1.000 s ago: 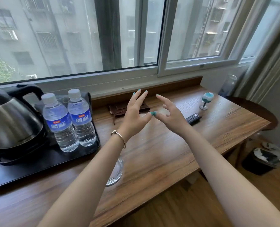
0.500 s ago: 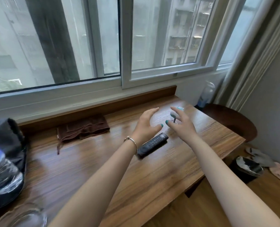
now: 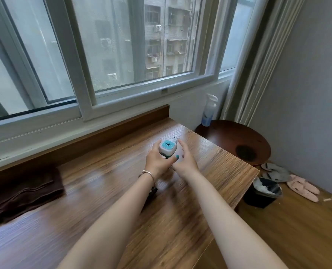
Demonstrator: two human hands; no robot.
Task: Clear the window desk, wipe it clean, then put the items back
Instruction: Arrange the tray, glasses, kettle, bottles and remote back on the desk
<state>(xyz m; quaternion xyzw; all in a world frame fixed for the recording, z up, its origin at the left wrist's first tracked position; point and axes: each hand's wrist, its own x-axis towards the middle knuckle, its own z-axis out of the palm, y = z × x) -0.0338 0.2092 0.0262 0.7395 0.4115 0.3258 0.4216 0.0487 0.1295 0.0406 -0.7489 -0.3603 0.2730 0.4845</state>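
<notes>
A: What has been changed since half a second ago?

B: The small white and teal device (image 3: 167, 148) has been taken up. Before, it was only approached by both hands; now it is gripped by the left hand (image 3: 158, 162), with the fingers curled around its body and the thumb in front. It is held just above the far right part of the window desk (image 3: 209, 164).

A: And the right hand (image 3: 184, 162)?

B: Nothing is held by it. Its fingers are kept straight and loosely apart, just beside the device. Whether the device is touched by them cannot be told.

A: What is meant by this for the task?

B: The clearing step is judged to be only begun. The folded brown cloth (image 3: 23, 193) is left on the desk by the window, and a dark object, probably the remote control (image 3: 152, 192), is mostly hidden under the left wrist. Wiping cannot be started until these are removed.
</notes>
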